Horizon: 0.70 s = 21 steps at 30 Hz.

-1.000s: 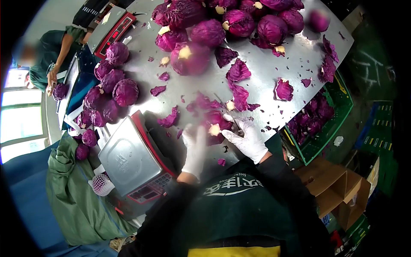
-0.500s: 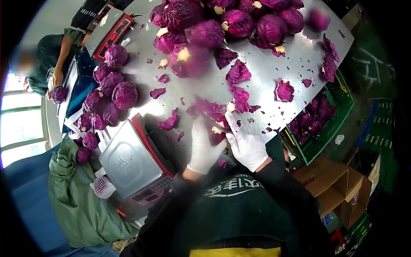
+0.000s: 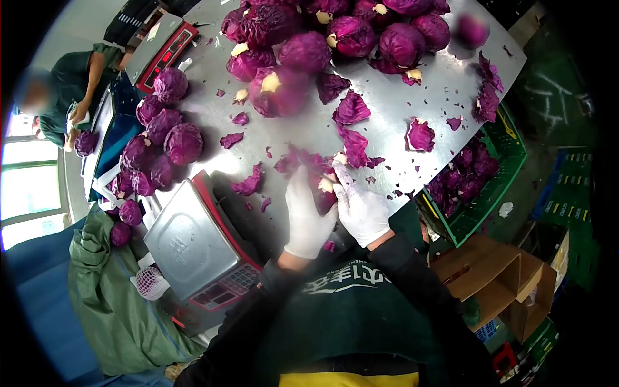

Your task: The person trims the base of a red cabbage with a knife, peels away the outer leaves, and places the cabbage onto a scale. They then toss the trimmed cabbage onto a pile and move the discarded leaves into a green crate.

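Both my hands wear white gloves. My left hand [image 3: 305, 213] and my right hand [image 3: 358, 206] close from either side around one red cabbage [image 3: 320, 180] at the near edge of the steel table [image 3: 400, 97]. Its pale cut stem shows between my fingers. Loose purple leaves [image 3: 353, 145] lie just beyond it. A heap of whole red cabbages [image 3: 309, 39] fills the far part of the table.
A steel-topped weighing scale [image 3: 190, 242] stands to my left, with more cabbages [image 3: 161, 142] behind it. A green crate [image 3: 480, 180] of purple trimmings sits at the right, cardboard boxes [image 3: 503, 277] below it. A person in green [image 3: 71, 84] works at far left beside another scale [image 3: 161, 48].
My left hand has moved in from beside the cabbage and closed on it. Both hands now grip it together, and it has turned slightly.
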Available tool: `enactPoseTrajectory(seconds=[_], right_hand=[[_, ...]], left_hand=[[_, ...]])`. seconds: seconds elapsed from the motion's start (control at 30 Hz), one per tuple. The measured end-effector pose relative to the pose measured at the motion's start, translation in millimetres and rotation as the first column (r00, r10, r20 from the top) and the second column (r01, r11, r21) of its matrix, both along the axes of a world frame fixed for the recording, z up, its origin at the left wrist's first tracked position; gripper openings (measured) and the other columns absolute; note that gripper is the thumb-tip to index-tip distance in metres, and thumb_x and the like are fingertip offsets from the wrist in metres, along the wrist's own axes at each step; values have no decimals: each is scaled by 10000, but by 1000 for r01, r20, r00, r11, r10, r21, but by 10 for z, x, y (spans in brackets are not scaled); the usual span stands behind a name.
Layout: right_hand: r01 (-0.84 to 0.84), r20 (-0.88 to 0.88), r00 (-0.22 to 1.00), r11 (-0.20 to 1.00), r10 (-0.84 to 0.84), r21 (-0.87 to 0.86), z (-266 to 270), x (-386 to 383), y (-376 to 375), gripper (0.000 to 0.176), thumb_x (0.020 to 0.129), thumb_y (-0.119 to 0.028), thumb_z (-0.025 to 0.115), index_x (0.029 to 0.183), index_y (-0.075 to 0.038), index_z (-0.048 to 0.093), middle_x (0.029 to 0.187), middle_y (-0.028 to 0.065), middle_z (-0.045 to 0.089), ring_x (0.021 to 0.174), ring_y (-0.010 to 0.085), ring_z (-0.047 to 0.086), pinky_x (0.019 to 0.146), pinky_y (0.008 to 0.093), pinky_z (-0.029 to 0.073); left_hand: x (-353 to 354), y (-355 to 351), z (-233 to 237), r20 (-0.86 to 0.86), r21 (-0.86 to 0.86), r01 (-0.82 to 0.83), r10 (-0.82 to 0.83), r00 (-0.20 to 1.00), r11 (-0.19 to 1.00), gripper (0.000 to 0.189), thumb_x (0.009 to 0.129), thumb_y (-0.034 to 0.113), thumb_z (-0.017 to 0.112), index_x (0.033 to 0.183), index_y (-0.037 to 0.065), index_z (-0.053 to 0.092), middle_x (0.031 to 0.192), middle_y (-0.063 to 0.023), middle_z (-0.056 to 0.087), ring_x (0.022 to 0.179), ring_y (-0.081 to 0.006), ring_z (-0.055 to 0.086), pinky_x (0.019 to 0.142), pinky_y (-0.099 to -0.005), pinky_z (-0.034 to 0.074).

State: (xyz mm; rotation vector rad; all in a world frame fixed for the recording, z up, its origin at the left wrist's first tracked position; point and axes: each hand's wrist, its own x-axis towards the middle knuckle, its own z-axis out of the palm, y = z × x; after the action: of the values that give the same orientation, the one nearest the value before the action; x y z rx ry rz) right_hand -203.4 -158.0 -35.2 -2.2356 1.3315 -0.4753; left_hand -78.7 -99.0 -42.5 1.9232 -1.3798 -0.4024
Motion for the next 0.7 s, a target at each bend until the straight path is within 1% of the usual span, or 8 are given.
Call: enactPoseTrajectory(seconds=[0.1,0.23,0.3,0.33,0.43,0.5,0.57,0.7], right_hand=[[264,-37,964,928,-264,262,-258,-191,-499,390,1036,-349,403,1287,-141,618,740,220,652,703,342,685,628,490,530],[177,237,890,774,-389,608,-400,-219,-518,343,1047,-356,446,1193,-128,656,651,126,622,591,211,636,557,365,498],[41,340,716,522,-610,852,-298,-194,-701,319,1047,-363,479,1166,-131,664,615,37,584,515,122,562,497,292,450],[65,334,664,497,-669,865,-191,-218,-754,311,1047,-375,500,1202,-144,641,608,-57,480,480,43,418,451,227,356],[239,333,534,516,-777,823,-155,-405,-945,369,1061,-417,444,1220,-126,607,589,-57,427,484,39,400,450,218,347],[154,457,716,758,-528,634,87,-369,-773,430,968,-391,597,1315,-138,576,865,21,511,772,102,499,685,275,427],[-157,522,852,964,21,216,361,-277,-504,612,875,-365,750,1409,-149,545,1141,98,594,1060,164,597,920,332,507],[-355,506,803,935,315,-19,404,-170,-395,482,759,-254,837,1205,-152,687,1203,95,623,1086,281,593,982,382,480]], left_hand=[[-150,158,85,118,-52,126,-119,986,991,897,709,80,812,1445,-60,320,1373,-261,428,1295,-423,423,1084,-457,371],[12,227,23,-69,-9,12,-13,998,1000,908,708,50,813,1461,-31,313,1403,-208,405,1306,-317,437,1111,-402,362],[96,219,74,-492,-8,-13,8,870,1000,868,749,-1,802,1462,-20,307,1390,-138,462,1258,-221,498,1063,-349,426],[145,247,73,-648,-1,-41,30,761,999,861,763,-15,796,1465,-6,298,1382,-127,478,1253,-219,508,1062,-354,432],[238,266,219,-836,-23,-59,13,549,998,861,782,-22,795,1471,46,284,1366,-103,491,1250,-206,509,1063,-377,436],[205,206,335,-883,-26,-78,14,470,997,873,767,8,810,1469,59,293,1374,-97,457,1284,-204,463,1071,-390,412],[190,158,339,-870,-25,-51,4,492,998,830,787,-13,791,1451,72,300,1343,-92,486,1235,-201,511,1040,-375,445],[147,138,567,-880,8,9,3,474,1000,799,810,-33,767,1438,60,283,1304,-93,522,1188,-197,554,997,-354,482]])
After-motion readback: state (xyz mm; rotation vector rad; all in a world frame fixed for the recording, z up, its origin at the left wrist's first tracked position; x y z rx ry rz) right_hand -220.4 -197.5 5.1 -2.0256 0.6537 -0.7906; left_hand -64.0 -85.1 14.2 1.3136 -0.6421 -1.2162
